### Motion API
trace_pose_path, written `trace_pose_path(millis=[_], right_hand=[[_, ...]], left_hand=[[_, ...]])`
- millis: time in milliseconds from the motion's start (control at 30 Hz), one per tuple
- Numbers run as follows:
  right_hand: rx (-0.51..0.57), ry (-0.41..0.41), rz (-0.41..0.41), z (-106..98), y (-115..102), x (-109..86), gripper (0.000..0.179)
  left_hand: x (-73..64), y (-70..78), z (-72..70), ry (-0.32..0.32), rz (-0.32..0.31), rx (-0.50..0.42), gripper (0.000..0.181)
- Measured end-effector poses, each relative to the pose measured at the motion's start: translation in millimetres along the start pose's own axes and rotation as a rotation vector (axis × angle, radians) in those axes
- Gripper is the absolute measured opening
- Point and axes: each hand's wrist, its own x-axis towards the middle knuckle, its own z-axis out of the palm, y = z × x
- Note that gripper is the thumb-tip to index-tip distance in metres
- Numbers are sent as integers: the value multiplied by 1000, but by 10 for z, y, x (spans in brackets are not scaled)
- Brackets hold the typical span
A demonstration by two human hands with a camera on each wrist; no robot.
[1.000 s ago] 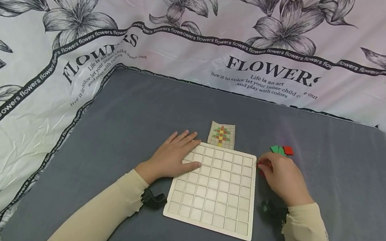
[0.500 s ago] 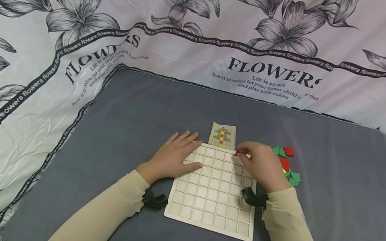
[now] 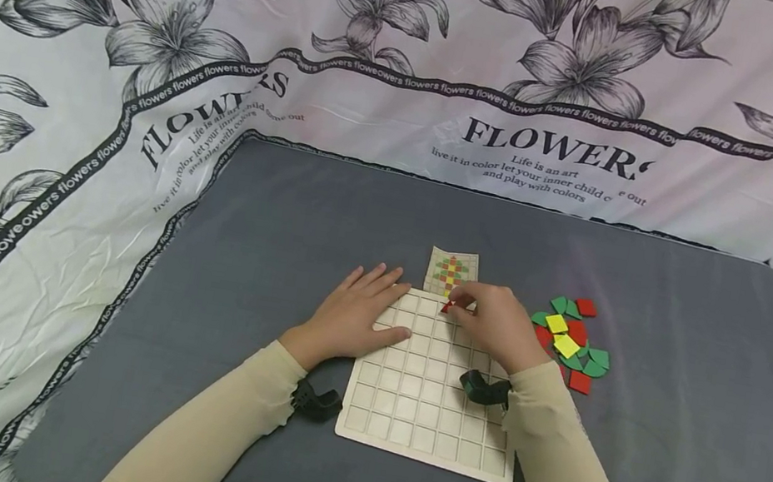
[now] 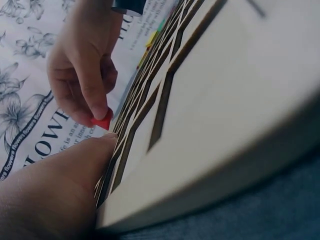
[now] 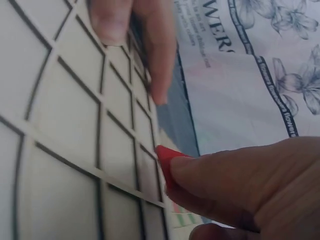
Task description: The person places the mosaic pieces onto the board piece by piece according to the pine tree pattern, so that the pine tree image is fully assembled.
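Observation:
A pale wooden grid board [image 3: 433, 400] lies on the grey table, its raised lines forming square cells. My left hand [image 3: 352, 316] rests with spread, straight fingers on the board's upper left edge. Between thumb and fingers, my right hand [image 3: 498, 322] pinches a small red tile [image 4: 104, 120] over the top row of cells. That red tile [image 5: 169, 162] shows a pointed corner in the right wrist view; the fingers hide the rest. Just behind the board lies a pattern card [image 3: 447, 266] with a red, green and yellow design, partly covered by my right hand.
Right of the board, a loose pile holds several green tiles [image 3: 596, 363], red tiles [image 3: 580, 382] and yellow tiles [image 3: 566, 345], some overlapping. A white flower-printed cloth [image 3: 376, 113] rises behind the grey table [image 3: 299, 219]. Each wrist wears a black camera mount [image 3: 484, 388].
My right hand has carried the red tile from the pile leftward over the board's top row, uncovering the pile. My left hand has stayed on the board.

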Motion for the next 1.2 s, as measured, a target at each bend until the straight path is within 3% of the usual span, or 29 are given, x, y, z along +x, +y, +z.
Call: trace_pose_path(millis=[133, 467, 967, 1200], right_hand=[[-1, -8, 15, 35, 5, 5, 16], [5, -13, 12, 65, 35, 7, 7], [-99, -6, -103, 72, 27, 5, 15], [-158, 6, -107, 74, -17, -8, 13]], left_hand=[[13, 2, 22, 1, 7, 1, 80], [19, -3, 28, 8, 5, 15, 79], [27, -7, 28, 7, -12, 8, 80], [35, -27, 41, 10, -13, 14, 80]])
